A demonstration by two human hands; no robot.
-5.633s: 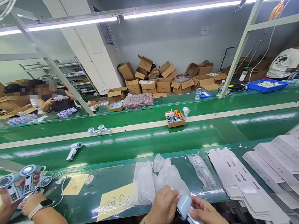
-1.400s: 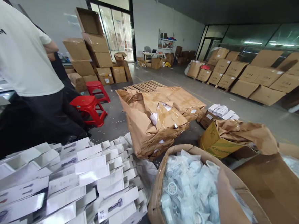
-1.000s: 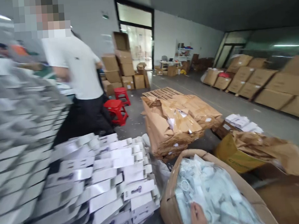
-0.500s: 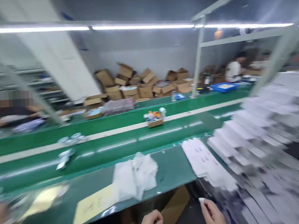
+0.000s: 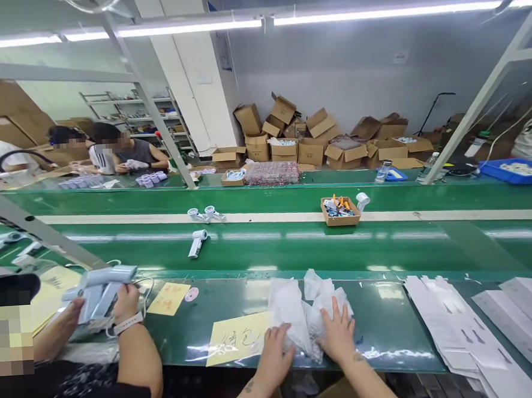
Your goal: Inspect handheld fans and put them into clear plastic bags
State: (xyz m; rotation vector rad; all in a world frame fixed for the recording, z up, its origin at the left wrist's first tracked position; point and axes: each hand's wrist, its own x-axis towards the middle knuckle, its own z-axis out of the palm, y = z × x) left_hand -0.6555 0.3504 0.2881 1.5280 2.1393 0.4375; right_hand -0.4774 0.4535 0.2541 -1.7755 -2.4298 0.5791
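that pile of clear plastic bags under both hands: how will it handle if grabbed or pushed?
The plastic bags look thin and crumpled, so probably floppy and very light. Their glossy film on the shiny green table suggests they slide and scatter if pushed. The left hand and right hand press flat, likely gathering them.

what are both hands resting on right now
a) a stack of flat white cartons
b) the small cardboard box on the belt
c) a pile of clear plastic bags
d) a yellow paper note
c: the left hand and right hand both press on the pile of clear plastic bags on the green table.
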